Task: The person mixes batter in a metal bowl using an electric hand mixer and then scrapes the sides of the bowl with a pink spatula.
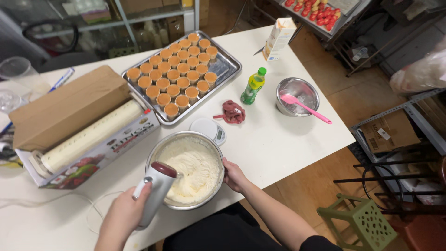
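Whipping well advanced, judging by the texture: thick white cream (193, 173), already peaked, filling the round steel mixing bowl (155, 155) at the near edge of the white desk (274, 139). Left hand (121, 218), grip clenched on the white-and-maroon electric hand mixer (155, 190); right hand (233, 175), grip grasping the bowl rim. Beyond: rectangular steel tray (227, 67) of small orange-filled cups (173, 75), untopped; smaller steel bowl (297, 89) holding a pink spatula (304, 107).

The left hand (123, 214) grips the hand mixer (155, 190), which reaches into the mixing bowl (186, 169) just to its right. The right hand (234, 175) touches the bowl's far rim. Behind the grip lie the scale (209, 129) and tray of cups (182, 74); the film-roll box (79, 125) lies behind-left.
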